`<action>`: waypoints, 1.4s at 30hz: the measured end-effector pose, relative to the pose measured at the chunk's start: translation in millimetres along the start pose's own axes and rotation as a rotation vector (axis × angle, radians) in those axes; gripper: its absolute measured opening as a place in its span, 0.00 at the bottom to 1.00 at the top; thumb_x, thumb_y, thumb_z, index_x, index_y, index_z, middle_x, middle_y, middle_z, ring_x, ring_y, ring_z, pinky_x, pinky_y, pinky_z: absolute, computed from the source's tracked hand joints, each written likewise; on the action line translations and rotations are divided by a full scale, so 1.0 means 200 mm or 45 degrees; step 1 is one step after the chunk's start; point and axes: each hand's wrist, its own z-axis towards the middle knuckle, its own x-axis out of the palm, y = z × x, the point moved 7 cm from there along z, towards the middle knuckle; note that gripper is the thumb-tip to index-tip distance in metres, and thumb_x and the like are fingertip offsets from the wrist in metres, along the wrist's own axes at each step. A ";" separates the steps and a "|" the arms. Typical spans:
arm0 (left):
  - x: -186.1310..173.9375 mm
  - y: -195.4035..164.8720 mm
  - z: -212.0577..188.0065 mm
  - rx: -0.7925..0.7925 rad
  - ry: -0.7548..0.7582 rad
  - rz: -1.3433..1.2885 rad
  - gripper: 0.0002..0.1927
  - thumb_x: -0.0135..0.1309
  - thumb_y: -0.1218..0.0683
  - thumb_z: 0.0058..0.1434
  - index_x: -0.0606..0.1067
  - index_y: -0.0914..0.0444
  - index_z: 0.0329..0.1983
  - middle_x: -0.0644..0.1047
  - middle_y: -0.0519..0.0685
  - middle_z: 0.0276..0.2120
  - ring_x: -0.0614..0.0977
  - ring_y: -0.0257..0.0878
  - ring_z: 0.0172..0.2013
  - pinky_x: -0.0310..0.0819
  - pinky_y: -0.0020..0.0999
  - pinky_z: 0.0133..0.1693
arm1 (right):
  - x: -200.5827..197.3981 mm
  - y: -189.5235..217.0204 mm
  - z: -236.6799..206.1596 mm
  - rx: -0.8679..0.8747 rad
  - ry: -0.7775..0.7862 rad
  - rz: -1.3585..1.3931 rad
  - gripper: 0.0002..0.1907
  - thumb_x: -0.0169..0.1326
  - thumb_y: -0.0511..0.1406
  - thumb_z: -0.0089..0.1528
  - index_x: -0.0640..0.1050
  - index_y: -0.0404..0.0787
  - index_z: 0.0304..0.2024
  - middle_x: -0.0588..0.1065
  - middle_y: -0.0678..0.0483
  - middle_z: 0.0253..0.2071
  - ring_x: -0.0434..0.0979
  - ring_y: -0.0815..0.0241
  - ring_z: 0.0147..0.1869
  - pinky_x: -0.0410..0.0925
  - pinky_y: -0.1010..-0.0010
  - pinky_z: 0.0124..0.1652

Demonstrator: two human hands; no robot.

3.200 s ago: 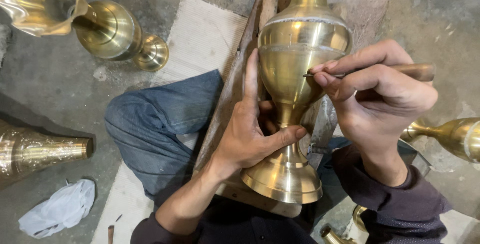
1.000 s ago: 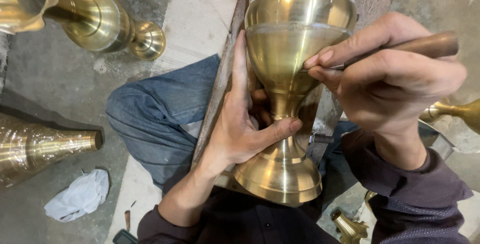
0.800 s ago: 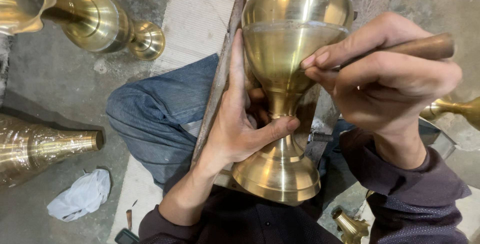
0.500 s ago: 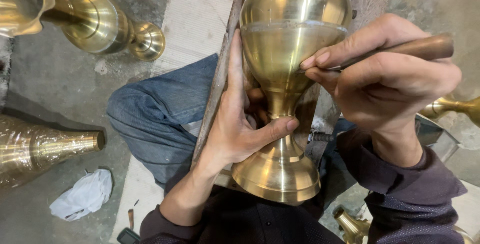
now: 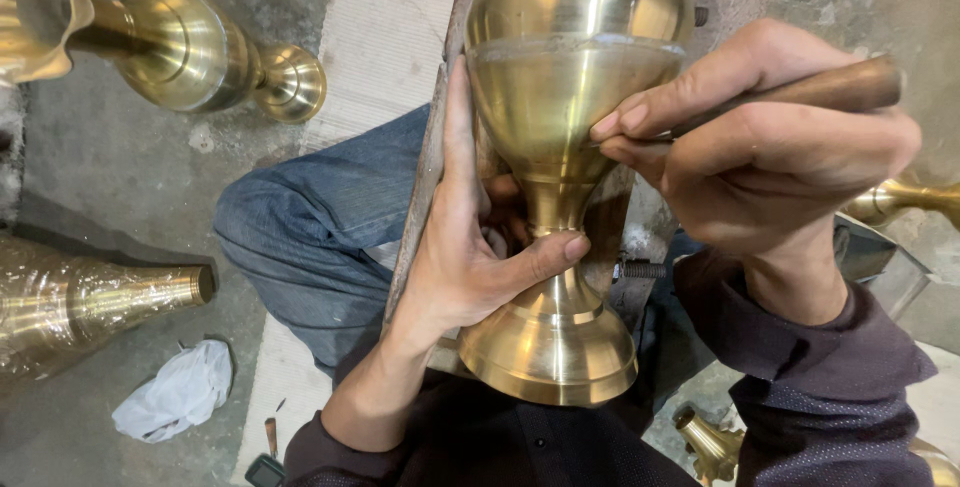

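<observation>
Brass vase (image 5: 570, 127) lies base-toward-you across your lap: looks heavy, rigid, polished and likely slippery. Your left hand (image 5: 470, 257) grasps its narrow stem, the best hold. Your right hand (image 5: 770, 147) pinches a wooden-handled tool (image 5: 830, 87) against the belly.

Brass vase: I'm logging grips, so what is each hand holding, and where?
Left hand grips the brass vase at its narrow stem. Right hand holds a wooden-handled tool mid-shaft.
</observation>
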 end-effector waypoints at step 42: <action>0.09 0.02 -0.04 0.191 0.011 0.025 0.62 0.66 0.57 0.68 0.25 0.59 0.80 0.52 0.67 0.78 0.84 0.48 0.58 0.85 0.35 0.55 | -0.10 0.09 0.00 -0.153 0.044 -0.042 0.14 0.68 0.18 0.53 0.76 0.33 0.19 0.76 0.43 0.29 0.81 0.56 0.33 0.76 0.72 0.33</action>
